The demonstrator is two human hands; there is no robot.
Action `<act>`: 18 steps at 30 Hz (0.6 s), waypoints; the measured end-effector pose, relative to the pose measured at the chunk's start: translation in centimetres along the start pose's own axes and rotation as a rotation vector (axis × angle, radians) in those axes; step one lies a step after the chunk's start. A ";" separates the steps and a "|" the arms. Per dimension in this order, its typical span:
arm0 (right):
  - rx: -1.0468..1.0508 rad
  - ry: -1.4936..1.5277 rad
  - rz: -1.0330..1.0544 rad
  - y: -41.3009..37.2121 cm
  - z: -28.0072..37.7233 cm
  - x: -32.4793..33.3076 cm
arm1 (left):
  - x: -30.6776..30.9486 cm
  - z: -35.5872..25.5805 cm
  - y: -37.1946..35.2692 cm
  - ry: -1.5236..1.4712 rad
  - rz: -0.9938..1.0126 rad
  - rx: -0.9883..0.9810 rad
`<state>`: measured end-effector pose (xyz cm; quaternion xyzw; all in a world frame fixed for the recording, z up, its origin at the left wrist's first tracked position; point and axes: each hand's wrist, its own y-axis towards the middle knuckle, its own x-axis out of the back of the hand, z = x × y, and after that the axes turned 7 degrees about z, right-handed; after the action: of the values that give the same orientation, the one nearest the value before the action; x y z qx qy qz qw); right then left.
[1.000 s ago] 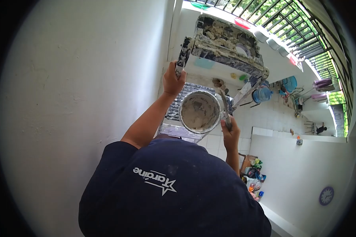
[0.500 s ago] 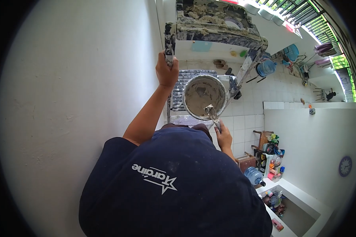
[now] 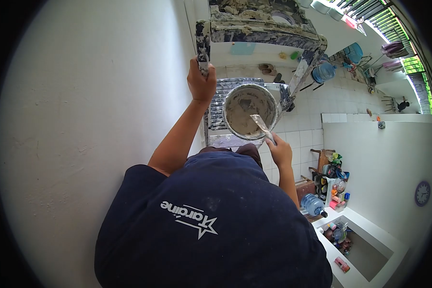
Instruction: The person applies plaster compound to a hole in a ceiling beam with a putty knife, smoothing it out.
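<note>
My left hand (image 3: 202, 82) is wrapped round the plaster-smeared side rail (image 3: 203, 45) of a stepladder. Held in my right hand (image 3: 280, 150) is a putty knife (image 3: 261, 126), its pale blade over the near right part of a bucket (image 3: 225, 126). Greyish putty (image 3: 240, 120) coats the inside of the bucket, with a darker patch in it. Under the bucket is a ridged, spattered ladder step (image 3: 217, 103). The ladder's top (image 3: 254, 32) carries lumps of putty.
A white wall (image 3: 81, 120) runs close along the left. Beyond the ladder lie the tiled floor (image 3: 305, 115), shoes (image 3: 267, 68) and a water bottle (image 3: 324, 72). At right are another bottle (image 3: 313, 205), cluttered goods, a low wall (image 3: 369, 163) and a clock (image 3: 422, 193).
My right hand and the putty knife have moved up and slightly right, and the blade has turned to show a different side. The view has shifted slightly; my left hand keeps its hold.
</note>
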<state>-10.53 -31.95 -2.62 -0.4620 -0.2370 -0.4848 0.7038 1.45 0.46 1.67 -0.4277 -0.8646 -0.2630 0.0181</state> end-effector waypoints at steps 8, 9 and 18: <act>-0.053 -0.444 0.142 9.5 3.3 -3.0 | 0.1 0.3 0.0 0.011 0.032 -0.004; -0.030 -0.397 0.126 9.4 3.3 -1.9 | 0.0 0.4 0.1 0.005 0.020 -0.010; 0.089 -0.401 0.132 11.0 5.3 -2.9 | -0.1 0.2 0.0 0.012 -0.002 -0.011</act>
<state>-1.26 -24.75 -7.06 -0.5320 -0.3628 -0.3250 0.6926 1.54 0.50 1.48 -0.4254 -0.8635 -0.2702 0.0208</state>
